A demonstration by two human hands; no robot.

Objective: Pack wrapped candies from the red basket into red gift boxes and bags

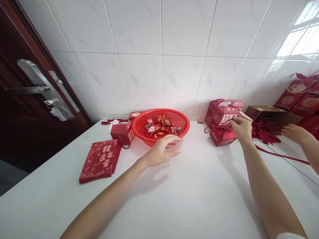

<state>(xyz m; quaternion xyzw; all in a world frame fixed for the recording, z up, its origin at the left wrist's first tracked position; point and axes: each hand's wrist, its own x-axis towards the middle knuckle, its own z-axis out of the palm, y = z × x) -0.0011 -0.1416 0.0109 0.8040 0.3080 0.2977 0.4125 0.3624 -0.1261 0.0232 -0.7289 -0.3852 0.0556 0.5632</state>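
Observation:
My left hand (163, 151) hovers over the white table, just in front of the red plastic basket (184, 127). Its fingers are loosely curved and apart, with nothing between them. Wrapped candies (159, 127) lie inside the basket. On the right, my right hand (241, 128) pinches the edge of a red gift box (224, 114) with white characters on its front. This box sits on top of another red box (220, 136), among a small stack against the wall. My fingers partly cover the side of the upper box.
A flat red box (98, 161) and a small red gift box (122, 132) stand left of the basket. Right of the stack, a cardboard box (264, 114) holds red ribbons (266, 131). Another person's hand (296, 132) is beside it. More red boxes (299, 96) are piled at far right.

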